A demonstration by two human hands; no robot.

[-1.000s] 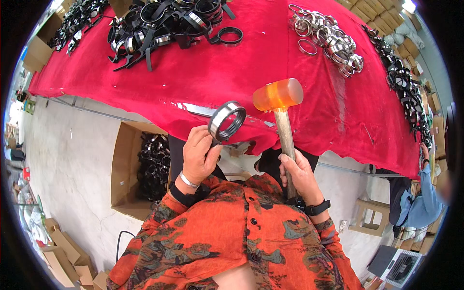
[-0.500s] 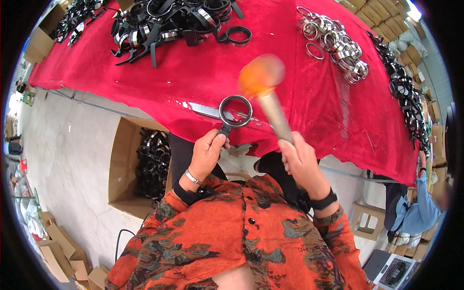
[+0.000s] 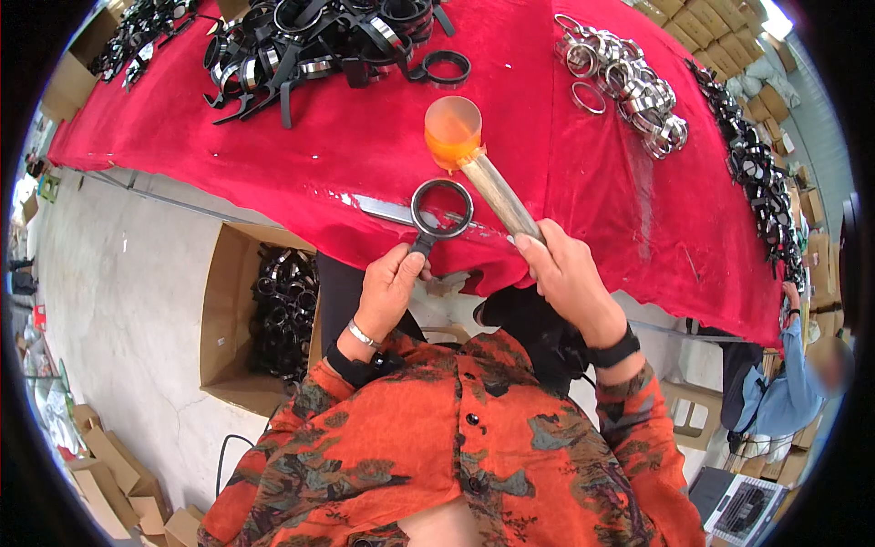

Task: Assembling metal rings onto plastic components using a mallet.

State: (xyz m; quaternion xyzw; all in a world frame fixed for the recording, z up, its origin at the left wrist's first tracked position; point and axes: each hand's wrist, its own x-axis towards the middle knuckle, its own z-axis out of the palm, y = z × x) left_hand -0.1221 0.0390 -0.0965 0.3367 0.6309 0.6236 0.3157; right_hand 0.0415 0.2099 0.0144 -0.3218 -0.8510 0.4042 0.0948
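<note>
My left hand (image 3: 389, 284) is closed round the short handle of a black ring-shaped frame (image 3: 416, 215), which resembles a magnifying-glass frame. The ring lies at the table's near edge, partly over a flat metal bar (image 3: 385, 210). Gripped in my right hand (image 3: 572, 281) is a mallet (image 3: 501, 196) with a worn wooden handle and an orange, see-through head. Its head is raised above and beyond the ring, apart from it. Farther back on the red cloth lies a heap of black handled frames (image 3: 319, 55), one of them (image 3: 447, 68) loose at its right side.
Silver metal rings (image 3: 629, 82) lie piled at the back right. Black frames line the right table edge (image 3: 761, 173), where another person (image 3: 784, 374) in blue reaches in. An open cardboard box (image 3: 223, 319) of black frames stands on the floor left of my legs.
The mallet's head has shifted left and slightly up, and its blur has gone. My right hand has come a little nearer the table. My left hand and the frame have hardly moved.
</note>
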